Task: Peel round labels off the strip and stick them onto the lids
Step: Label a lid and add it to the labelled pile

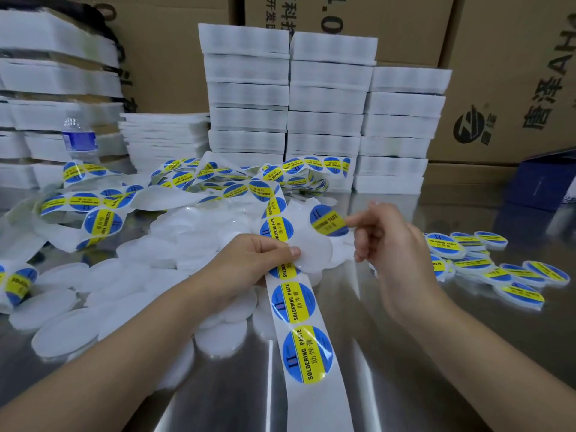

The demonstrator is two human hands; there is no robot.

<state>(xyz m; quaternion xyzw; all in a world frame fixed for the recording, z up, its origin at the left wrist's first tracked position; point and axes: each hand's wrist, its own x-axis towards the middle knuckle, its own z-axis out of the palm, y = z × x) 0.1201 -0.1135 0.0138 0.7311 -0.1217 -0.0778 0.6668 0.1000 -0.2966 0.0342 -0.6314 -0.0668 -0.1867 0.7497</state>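
A long white backing strip (307,353) of round blue-and-yellow "Soldering Paste" labels runs from the tangle at the back down to the table's front edge. My left hand (258,257) grips the strip together with a blank white round lid (313,251). My right hand (386,235) pinches one peeled label (328,220) by its edge, held just above that lid. Several blank lids (103,304) lie heaped at the left. Several labelled lids (486,263) lie in a pile at the right.
The table is shiny metal (389,353). Tangled label strip (199,185) covers its back. Stacks of white trays (324,113) and cardboard boxes (514,88) stand behind. A water bottle (79,138) is at the back left, a blue box (542,182) at the right.
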